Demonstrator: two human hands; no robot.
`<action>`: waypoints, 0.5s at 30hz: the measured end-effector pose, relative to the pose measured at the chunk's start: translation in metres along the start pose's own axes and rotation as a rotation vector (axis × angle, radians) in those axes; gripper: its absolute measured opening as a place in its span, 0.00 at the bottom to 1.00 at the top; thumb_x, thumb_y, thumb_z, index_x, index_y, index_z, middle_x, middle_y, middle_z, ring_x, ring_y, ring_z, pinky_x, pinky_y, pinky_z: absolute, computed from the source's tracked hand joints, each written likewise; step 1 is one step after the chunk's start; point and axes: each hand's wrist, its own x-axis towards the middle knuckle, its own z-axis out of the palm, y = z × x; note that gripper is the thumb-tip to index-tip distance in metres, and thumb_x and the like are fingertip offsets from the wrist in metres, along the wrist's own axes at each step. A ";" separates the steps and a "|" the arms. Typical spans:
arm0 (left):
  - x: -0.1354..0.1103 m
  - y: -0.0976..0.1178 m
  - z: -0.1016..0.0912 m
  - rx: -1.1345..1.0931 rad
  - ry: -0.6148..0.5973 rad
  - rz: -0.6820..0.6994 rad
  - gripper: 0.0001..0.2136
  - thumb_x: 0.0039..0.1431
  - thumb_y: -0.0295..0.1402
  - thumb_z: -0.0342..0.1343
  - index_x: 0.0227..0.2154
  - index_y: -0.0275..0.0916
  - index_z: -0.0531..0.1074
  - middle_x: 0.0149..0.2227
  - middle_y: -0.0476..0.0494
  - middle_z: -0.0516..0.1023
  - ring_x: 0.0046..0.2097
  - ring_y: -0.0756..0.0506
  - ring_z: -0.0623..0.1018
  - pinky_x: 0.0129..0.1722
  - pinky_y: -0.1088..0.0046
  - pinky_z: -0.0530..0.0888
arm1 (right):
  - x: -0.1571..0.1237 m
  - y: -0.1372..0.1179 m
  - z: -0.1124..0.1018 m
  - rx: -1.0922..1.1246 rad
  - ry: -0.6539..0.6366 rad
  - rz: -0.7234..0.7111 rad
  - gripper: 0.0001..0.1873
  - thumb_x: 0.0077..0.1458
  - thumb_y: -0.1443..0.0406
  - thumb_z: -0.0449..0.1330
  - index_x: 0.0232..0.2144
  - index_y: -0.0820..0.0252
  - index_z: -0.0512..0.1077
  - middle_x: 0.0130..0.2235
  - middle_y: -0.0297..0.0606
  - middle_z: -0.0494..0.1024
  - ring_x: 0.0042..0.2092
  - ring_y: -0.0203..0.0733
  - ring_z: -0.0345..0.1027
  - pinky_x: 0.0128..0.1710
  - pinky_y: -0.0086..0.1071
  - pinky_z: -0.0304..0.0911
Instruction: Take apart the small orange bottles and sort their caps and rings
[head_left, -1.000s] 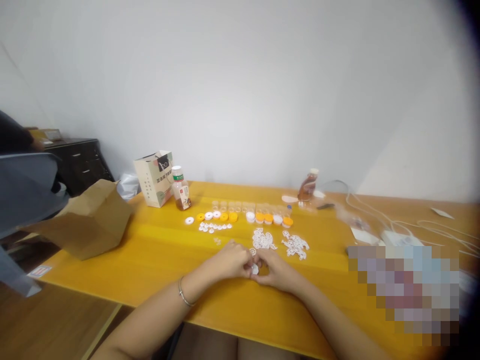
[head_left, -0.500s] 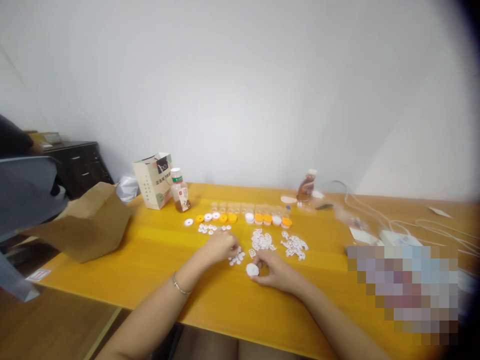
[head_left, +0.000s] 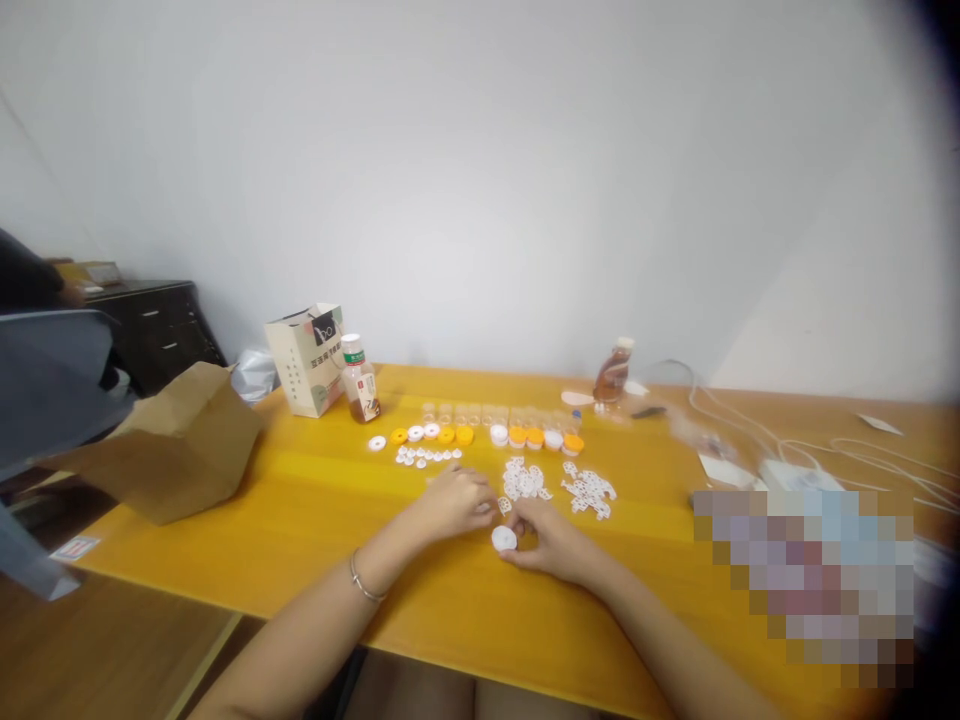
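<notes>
My right hand rests on the yellow table and pinches a round white cap at its fingertips. My left hand, with a bracelet on the wrist, lies curled over a little heap of small white pieces just left of that cap; what its fingers hold is hidden. Two more heaps of small white pieces lie just beyond my hands. Farther back runs a row of white and orange caps with small clear cups behind it.
A paper gift bag and a brown drink bottle stand at the back left, a second bottle at the back right. A brown paper bag lies on the left edge. White cables trail on the right.
My hands parted from working together at the cap. The left hand went out to the small white pieces and now sits over them; the right hand kept the cap on the table.
</notes>
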 end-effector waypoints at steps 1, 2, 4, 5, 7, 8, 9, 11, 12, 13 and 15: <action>0.000 0.003 0.001 -0.041 -0.006 0.049 0.06 0.54 0.34 0.51 0.31 0.40 0.72 0.31 0.47 0.74 0.36 0.47 0.72 0.38 0.72 0.61 | 0.000 0.000 0.000 0.004 0.004 -0.005 0.07 0.42 0.65 0.61 0.26 0.58 0.65 0.29 0.33 0.70 0.33 0.38 0.62 0.33 0.30 0.58; -0.001 0.005 0.002 -0.084 -0.017 0.101 0.06 0.54 0.34 0.52 0.32 0.41 0.72 0.32 0.48 0.74 0.36 0.48 0.72 0.39 0.73 0.61 | 0.000 0.000 0.001 0.006 0.009 -0.012 0.07 0.42 0.65 0.60 0.26 0.58 0.65 0.29 0.33 0.69 0.32 0.38 0.62 0.33 0.30 0.58; -0.001 0.009 0.005 -0.152 -0.043 0.184 0.05 0.53 0.34 0.53 0.32 0.41 0.71 0.35 0.49 0.74 0.38 0.49 0.72 0.41 0.73 0.62 | 0.001 0.001 0.002 0.001 0.020 -0.027 0.07 0.42 0.66 0.60 0.25 0.58 0.64 0.28 0.32 0.69 0.31 0.37 0.61 0.32 0.29 0.57; -0.001 0.010 0.007 -0.171 -0.051 0.203 0.05 0.53 0.33 0.54 0.32 0.41 0.71 0.37 0.49 0.74 0.39 0.49 0.72 0.41 0.74 0.62 | 0.001 0.001 0.002 -0.004 0.024 -0.033 0.07 0.42 0.66 0.60 0.24 0.58 0.64 0.27 0.32 0.68 0.31 0.37 0.61 0.32 0.29 0.57; -0.001 0.010 0.010 -0.190 -0.057 0.210 0.05 0.53 0.33 0.55 0.32 0.40 0.71 0.39 0.48 0.74 0.40 0.48 0.72 0.43 0.73 0.62 | 0.001 0.002 0.003 -0.012 0.026 -0.041 0.08 0.41 0.66 0.61 0.24 0.58 0.63 0.27 0.31 0.68 0.31 0.36 0.61 0.32 0.29 0.57; -0.001 0.010 0.012 -0.197 -0.061 0.209 0.05 0.53 0.33 0.55 0.33 0.40 0.71 0.39 0.48 0.74 0.41 0.48 0.72 0.43 0.73 0.62 | 0.002 0.002 0.003 -0.013 0.025 -0.043 0.08 0.41 0.66 0.61 0.24 0.58 0.63 0.27 0.31 0.68 0.31 0.36 0.61 0.32 0.29 0.57; -0.001 0.009 0.013 -0.202 -0.063 0.205 0.05 0.54 0.32 0.54 0.33 0.40 0.71 0.39 0.48 0.74 0.41 0.48 0.72 0.43 0.73 0.63 | 0.002 0.002 0.003 -0.011 0.024 -0.044 0.08 0.41 0.66 0.61 0.24 0.58 0.63 0.27 0.31 0.68 0.31 0.36 0.61 0.33 0.29 0.57; 0.000 0.009 0.015 -0.200 -0.063 0.193 0.05 0.55 0.32 0.53 0.34 0.41 0.71 0.38 0.47 0.74 0.41 0.48 0.72 0.43 0.73 0.63 | 0.002 0.001 0.003 -0.005 0.023 -0.043 0.09 0.41 0.66 0.62 0.24 0.58 0.63 0.27 0.31 0.68 0.31 0.36 0.61 0.33 0.29 0.57; 0.000 0.009 0.016 -0.189 -0.062 0.186 0.05 0.55 0.32 0.53 0.34 0.41 0.71 0.38 0.47 0.74 0.41 0.48 0.72 0.43 0.73 0.63 | 0.002 0.001 0.003 -0.004 0.025 -0.039 0.10 0.41 0.65 0.62 0.23 0.58 0.63 0.27 0.30 0.68 0.31 0.36 0.61 0.32 0.29 0.57; 0.000 0.010 0.017 -0.172 -0.058 0.180 0.05 0.55 0.32 0.53 0.34 0.41 0.72 0.38 0.46 0.74 0.40 0.48 0.72 0.43 0.72 0.63 | 0.003 0.000 0.003 -0.002 0.025 -0.033 0.10 0.41 0.64 0.62 0.23 0.58 0.62 0.27 0.30 0.68 0.31 0.36 0.61 0.32 0.29 0.57; 0.000 0.011 0.017 -0.125 -0.053 0.178 0.06 0.56 0.32 0.51 0.34 0.40 0.72 0.37 0.46 0.74 0.40 0.47 0.72 0.42 0.71 0.63 | 0.003 -0.001 0.003 0.003 0.025 -0.022 0.10 0.40 0.64 0.62 0.22 0.59 0.62 0.26 0.30 0.68 0.30 0.36 0.60 0.31 0.28 0.57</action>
